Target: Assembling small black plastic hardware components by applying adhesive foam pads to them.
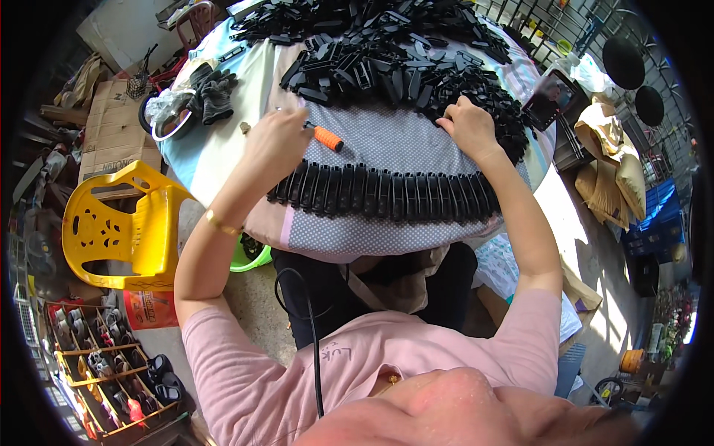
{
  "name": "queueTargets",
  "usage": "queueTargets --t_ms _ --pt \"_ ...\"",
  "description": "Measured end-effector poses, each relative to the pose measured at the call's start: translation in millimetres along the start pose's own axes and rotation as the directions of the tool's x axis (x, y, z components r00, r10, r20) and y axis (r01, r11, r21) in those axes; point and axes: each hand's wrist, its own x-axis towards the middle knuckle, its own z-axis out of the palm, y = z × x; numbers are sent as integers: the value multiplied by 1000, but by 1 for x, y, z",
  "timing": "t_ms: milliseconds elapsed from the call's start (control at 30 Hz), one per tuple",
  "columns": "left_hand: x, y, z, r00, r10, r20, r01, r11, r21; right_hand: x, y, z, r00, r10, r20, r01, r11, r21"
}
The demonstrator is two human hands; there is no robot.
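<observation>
My left hand (277, 141) is closed above the left part of the table, its fingers curled together; whatever they hold is hidden. Beside it an orange-handled tool (328, 139) slants across the cloth, and its other end reaches toward my fingers; I cannot tell whether they touch it. At the near right edge of a heap of small black plastic pieces (394, 70), my right hand (468, 128) has its thumb and fingers bent in. What lies between them cannot be made out. Closer to me, a curved row of black ribbed plastic parts (383, 195) stands side by side.
Dark gloves (212, 93) and a white-rimmed round container (171, 119) lie at the table's left. A phone-like screen (552, 98) stands at the right edge. A yellow plastic chair (123, 227) is left of the table, and a black cable (312, 334) hangs before me.
</observation>
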Motion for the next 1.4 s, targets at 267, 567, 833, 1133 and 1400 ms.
queueTargets --t_ms 267,567,833,1133,1400 --pt "92 45 80 975 222 -11 -222 975 -15 -10 -21 -6 985 -113 -134 137 973 185" --pt "121 47 110 804 573 -161 -460 769 444 -26 -21 -27 999 11 -45 24 709 705" --pt "75 63 59 997 -64 42 67 474 -878 -47 -34 -45 983 165 78 -119 255 960" --pt "23 75 51 914 197 354 404 -375 -835 -40 -75 -56 908 157 -388 281 458 843" --pt "14 77 58 935 192 298 347 -328 -879 -38 -83 -60 784 -73 -617 420 794 439"
